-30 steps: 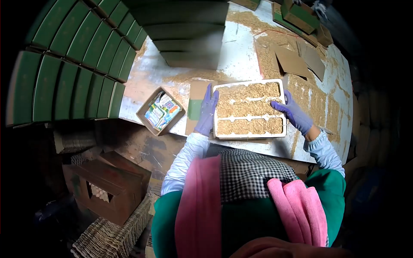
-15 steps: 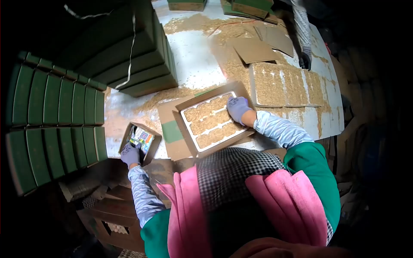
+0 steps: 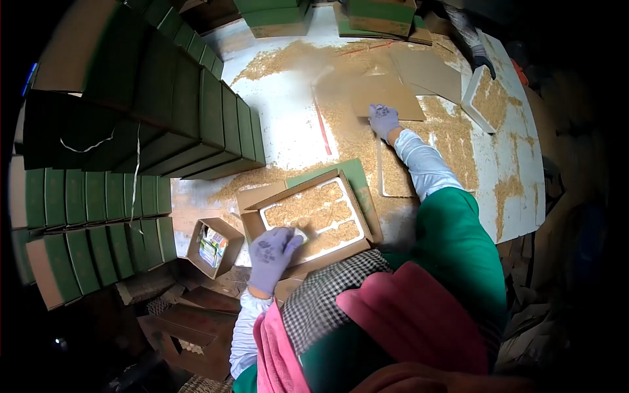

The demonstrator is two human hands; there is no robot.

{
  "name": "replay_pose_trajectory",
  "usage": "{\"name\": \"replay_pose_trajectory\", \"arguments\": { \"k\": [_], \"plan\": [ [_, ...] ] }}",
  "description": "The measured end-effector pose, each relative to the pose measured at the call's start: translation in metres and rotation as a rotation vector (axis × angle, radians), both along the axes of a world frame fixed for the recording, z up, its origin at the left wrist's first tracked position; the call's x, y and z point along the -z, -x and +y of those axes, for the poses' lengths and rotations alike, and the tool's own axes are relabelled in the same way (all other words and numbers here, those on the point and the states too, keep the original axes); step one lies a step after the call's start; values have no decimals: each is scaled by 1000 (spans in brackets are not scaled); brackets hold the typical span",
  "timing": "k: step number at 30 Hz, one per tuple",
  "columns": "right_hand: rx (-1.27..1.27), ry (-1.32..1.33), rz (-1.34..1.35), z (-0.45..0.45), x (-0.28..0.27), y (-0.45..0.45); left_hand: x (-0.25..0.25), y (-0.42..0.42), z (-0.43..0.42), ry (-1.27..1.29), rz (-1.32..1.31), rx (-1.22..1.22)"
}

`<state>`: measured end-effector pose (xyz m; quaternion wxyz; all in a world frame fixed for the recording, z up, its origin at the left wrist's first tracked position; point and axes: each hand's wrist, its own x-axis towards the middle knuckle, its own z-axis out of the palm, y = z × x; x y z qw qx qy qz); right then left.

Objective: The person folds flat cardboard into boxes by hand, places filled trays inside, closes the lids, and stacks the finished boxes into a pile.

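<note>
My left hand, in a grey-purple glove, is closed with thumb and fingers around a small pale item, mostly hidden. It hovers at the near-left corner of an open cardboard box. Inside the box sits a white tray filled with yellowish shavings or husks. Farther off, my right hand pinches the near edge of a flat cardboard sheet. To the left of the box stands a small open carton holding colourful printed packets.
Stacks of green boxes line the left side. At upper right, another person's dark-gloved hand holds a tilted white tray. More cardboard sheets and loose shavings lie on the white table.
My left hand has left the small carton with a pale item and reached the box. My right hand has moved from the tray to the cardboard sheet. The other person's tray is now tilted up.
</note>
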<state>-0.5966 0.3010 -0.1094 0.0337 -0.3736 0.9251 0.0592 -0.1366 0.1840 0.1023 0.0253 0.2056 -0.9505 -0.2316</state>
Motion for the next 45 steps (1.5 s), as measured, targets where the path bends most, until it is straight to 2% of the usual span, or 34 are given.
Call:
{"name": "replay_pose_trajectory", "arguments": {
  "k": [1,2,5,6,8,10,12,13,14,15,16,17,18,19,20,22,23,24,26,27,28,29,30,32,35,36,37,38,40,41,42,43,44,45],
  "plan": [
    [-42,19,-21,-8,-17,0,31,-4,3,68,-95,79],
    [-80,33,-48,-13,-41,-7,41,-5,6,97,-140,94],
    [-119,93,-197,-14,-120,-25,49,-15,3,-69,24,7],
    [-205,289,-170,-9,-134,-36,50,-20,0,-146,84,-23],
    [-346,606,-67,3,-172,-78,38,-25,2,-480,237,-243],
    [-545,832,10,18,-212,-167,30,-26,-6,-439,550,-386],
    [-685,640,-251,22,-210,-273,15,-25,-14,-503,835,-589],
    [-753,480,-499,20,-201,-312,5,-25,-21,-469,837,-584],
    [-895,370,-439,16,-159,-343,7,-25,-29,-445,831,-542],
    [-834,298,-623,12,-138,-361,-1,-24,-34,-386,609,-426],
    [-801,336,-766,3,-109,-367,-9,-22,-37,-327,389,-309],
    [-749,170,-872,-4,-109,-371,-8,-15,-31,-348,312,-180],
    [-691,5,-976,-9,-109,-371,11,-14,-30,-128,189,28],
    [-630,-96,-1058,-7,-135,-364,28,-14,-28,-60,-87,161],
    [-693,-40,-953,0,-140,-361,42,-15,-26,15,-359,288],
    [-833,62,-727,22,-149,-344,56,-28,-31,52,-269,376],
    [-677,198,-689,33,-158,-327,53,-38,-36,-35,89,393],
    [-523,329,-655,47,-172,-309,24,-43,-43,17,236,422],
    [85,535,-767,71,-233,-272,24,-78,-58,-124,394,-7],
    [-252,483,-596,81,-201,-258,39,-95,-57,-511,408,-288],
    [-583,425,-414,87,-143,-247,83,-105,-70,-828,319,-323],
    [-906,366,-220,86,-111,-242,142,-105,-74,-750,142,-264],
    [-326,215,-900,59,-143,-282,175,-98,-82,-663,-28,-205],
    [-499,78,-653,42,-124,-286,96,-40,-29,-1190,86,-495],
    [-192,464,-406,66,-111,-264,148,-40,-9,-735,365,-601],
    [-92,458,-661,67,-97,-261,160,-45,-11,-594,422,-645],
    [18,431,-921,66,-90,-265,145,-49,-15,-578,384,-655],
    [127,618,-1487,63,-120,-287,145,-52,-25,-668,373,-593],
    [224,831,-1437,54,-128,-300,146,-56,-52,-844,351,-453],
    [290,955,-1456,52,-124,-302,93,-46,-52,-1002,298,-373],
    [407,1101,-1573,49,-115,-297,73,-35,-74,-983,186,-366],
    [286,1440,-1654,45,-142,-298,47,-24,-99,-869,313,-288],
    [301,1533,-1738,50,-145,-277,22,-13,-125,-743,436,-217],
    [432,1608,-1944,53,-173,-256,-60,-4,-136,-546,766,-230]
  ]
}}
